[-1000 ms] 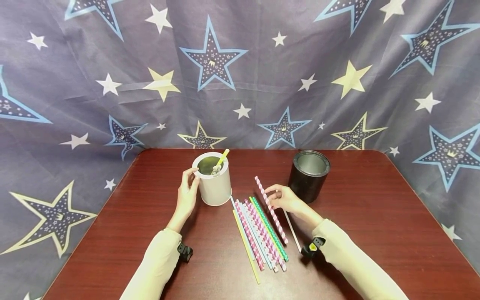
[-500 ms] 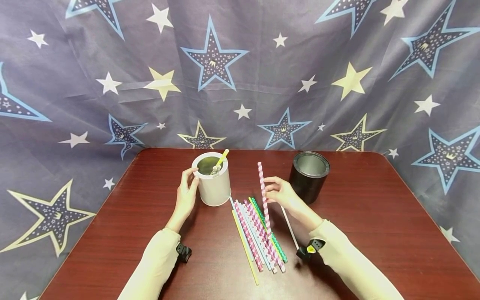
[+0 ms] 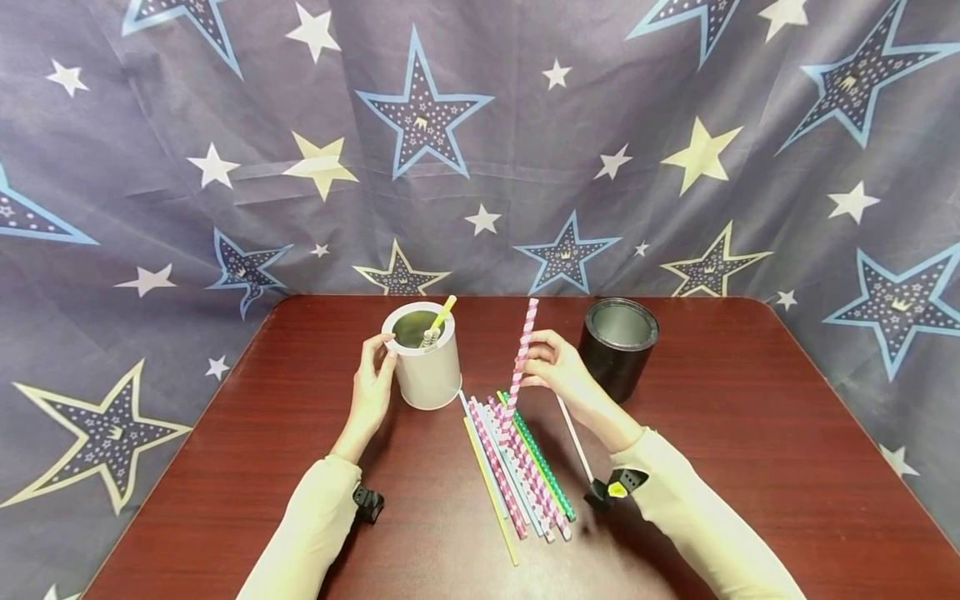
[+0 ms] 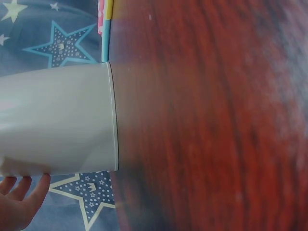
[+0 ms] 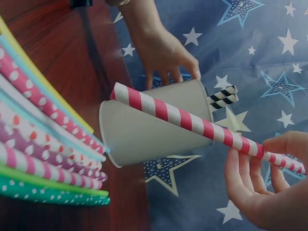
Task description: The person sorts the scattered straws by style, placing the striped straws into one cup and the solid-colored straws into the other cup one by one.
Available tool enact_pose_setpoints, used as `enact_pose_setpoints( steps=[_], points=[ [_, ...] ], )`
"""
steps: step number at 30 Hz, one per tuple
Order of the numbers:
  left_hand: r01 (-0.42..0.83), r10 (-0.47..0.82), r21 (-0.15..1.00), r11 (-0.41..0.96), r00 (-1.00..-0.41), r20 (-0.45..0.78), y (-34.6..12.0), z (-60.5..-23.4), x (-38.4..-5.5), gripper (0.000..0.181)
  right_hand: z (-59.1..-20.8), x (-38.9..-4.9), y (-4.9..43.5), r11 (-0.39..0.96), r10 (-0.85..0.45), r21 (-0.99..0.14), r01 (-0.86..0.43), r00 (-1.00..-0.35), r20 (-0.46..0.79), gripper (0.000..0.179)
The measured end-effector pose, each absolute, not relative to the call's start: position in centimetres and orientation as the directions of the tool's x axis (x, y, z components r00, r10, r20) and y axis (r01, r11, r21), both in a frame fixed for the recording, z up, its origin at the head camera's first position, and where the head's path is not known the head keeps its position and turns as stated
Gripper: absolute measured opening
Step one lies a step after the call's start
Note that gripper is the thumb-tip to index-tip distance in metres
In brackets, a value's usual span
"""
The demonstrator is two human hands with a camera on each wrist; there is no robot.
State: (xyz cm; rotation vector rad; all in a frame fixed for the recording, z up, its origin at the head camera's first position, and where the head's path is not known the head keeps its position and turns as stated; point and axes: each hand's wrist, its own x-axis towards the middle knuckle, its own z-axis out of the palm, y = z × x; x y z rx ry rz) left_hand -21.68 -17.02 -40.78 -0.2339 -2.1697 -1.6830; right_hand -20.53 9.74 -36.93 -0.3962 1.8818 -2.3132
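My right hand (image 3: 564,371) pinches a pink-and-white striped paper straw (image 5: 192,120) between thumb and fingers. The straw is held tilted, its top leaning slightly right, above a bundle of straws (image 3: 517,475). At the left, my left hand (image 3: 372,383) grips the side and rim of a white canister (image 3: 431,379); its fingertips show against the wall in the left wrist view. Inside that canister stand a yellow straw (image 3: 444,312) and black-and-white striped straws (image 5: 224,98).
A black canister (image 3: 617,358) stands just behind my right hand. One thin white straw (image 3: 576,442) lies apart, right of the bundle. The reddish-brown table (image 3: 750,433) ends at a grey curtain (image 3: 525,167) with stars.
My right hand has moved up and slightly left with the pink striped straw, which has swung from leaning left to leaning right. The left hand has stayed at the white canister.
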Motion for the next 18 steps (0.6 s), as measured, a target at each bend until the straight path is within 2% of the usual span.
enact_pose_setpoints(
  steps=[5, 11, 12, 14, 18],
  points=[
    [0.362, -0.100, 0.897, 0.254, -0.913, 0.396, -17.0, -40.8, -21.7, 0.029, -36.0, -20.3, 9.5, -0.283, -0.231, -0.954, -0.102, -0.958, 0.171, 0.028],
    [0.386, -0.099, 0.889, 0.248, -0.902, 0.419, -17.0, -40.7, -21.9, 0.029, -46.8, -29.6, 11.4, -0.388, -0.208, -0.874, -0.293, -0.896, 0.392, 0.032],
    [0.384, -0.096, 0.889, 0.249, -0.904, 0.417, -17.0, -40.7, -21.9, 0.029, -47.1, -30.3, 11.5, -0.382, -0.193, -0.876, -0.294, -0.902, 0.387, 0.031],
    [0.381, -0.092, 0.892, 0.244, -0.906, 0.413, -17.0, -40.7, -22.0, 0.029, -46.4, -30.2, 11.5, -0.407, -0.182, -0.859, -0.312, -0.893, 0.411, 0.030],
    [0.364, -0.095, 0.900, 0.239, -0.914, 0.395, -17.0, -40.9, -21.9, 0.029, -42.0, -28.0, 10.7, -0.407, -0.143, -0.860, -0.308, -0.908, 0.393, 0.023]
  ],
)
